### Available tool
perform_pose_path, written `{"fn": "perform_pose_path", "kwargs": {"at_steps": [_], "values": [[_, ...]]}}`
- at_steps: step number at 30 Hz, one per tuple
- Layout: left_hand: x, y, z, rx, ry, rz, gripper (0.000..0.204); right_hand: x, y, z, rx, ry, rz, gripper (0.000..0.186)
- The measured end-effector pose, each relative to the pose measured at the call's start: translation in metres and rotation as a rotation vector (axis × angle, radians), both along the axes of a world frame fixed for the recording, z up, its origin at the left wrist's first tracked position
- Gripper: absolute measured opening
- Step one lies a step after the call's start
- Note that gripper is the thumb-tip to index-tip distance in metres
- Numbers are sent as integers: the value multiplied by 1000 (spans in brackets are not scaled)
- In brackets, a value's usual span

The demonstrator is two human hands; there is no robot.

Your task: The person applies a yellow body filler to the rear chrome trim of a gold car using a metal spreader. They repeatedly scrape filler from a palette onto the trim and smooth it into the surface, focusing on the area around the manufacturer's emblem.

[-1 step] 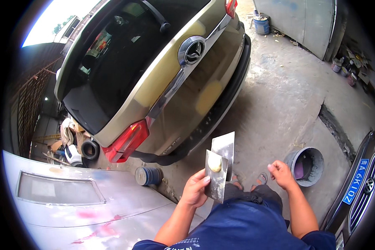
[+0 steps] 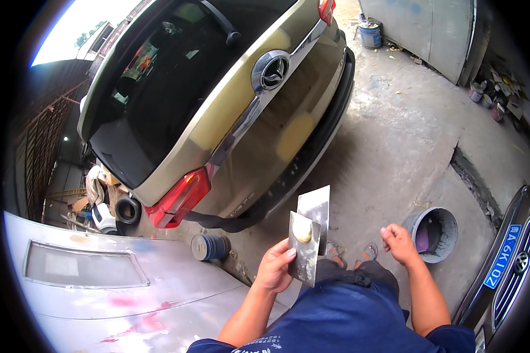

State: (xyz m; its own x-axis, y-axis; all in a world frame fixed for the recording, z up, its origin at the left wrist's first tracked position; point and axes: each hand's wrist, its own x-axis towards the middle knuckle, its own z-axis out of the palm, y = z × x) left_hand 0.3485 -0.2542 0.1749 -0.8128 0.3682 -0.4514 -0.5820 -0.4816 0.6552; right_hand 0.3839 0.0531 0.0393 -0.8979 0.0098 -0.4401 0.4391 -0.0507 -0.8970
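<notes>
My left hand (image 2: 275,265) is closed on the lower edge of a flat metal putty spreader (image 2: 304,262), its thumb lying across the face. A rounded dab of pale yellow putty (image 2: 302,230) sits near the top of that plate. Behind it stands a second metal spreader (image 2: 316,205), overlapping the first; its grip is hidden. My right hand (image 2: 400,244) is curled into a loose fist with nothing visible in it, close to the left side of a grey bucket (image 2: 449,226). Ahead is the rear of a gold car (image 2: 229,194), with a dull yellow patch (image 2: 295,137) on its tailgate.
A light panel with pink smears (image 2: 176,294) fills the lower left, beside a blue can (image 2: 211,247). At the right edge is a dark car's front (image 2: 524,253). A broken slot (image 2: 476,182) cuts the concrete floor. A tyre (image 2: 128,210) lies at left.
</notes>
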Motion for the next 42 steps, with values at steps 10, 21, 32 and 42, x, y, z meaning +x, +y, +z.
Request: {"fn": "perform_pose_path", "kwargs": {"at_steps": [10,21,32,42], "values": [[19,12,9,18,48,84,40,-2,0,1,-156,58,-93,11],[38,19,8,22,56,140,40,12,-1,-4,-28,44,219,16],[36,40,10,3,80,137,40,16,27,-8,-186,63,-31,13],[31,54,10,-27,88,116,41,22,40,2,-61,9,2,20]]}}
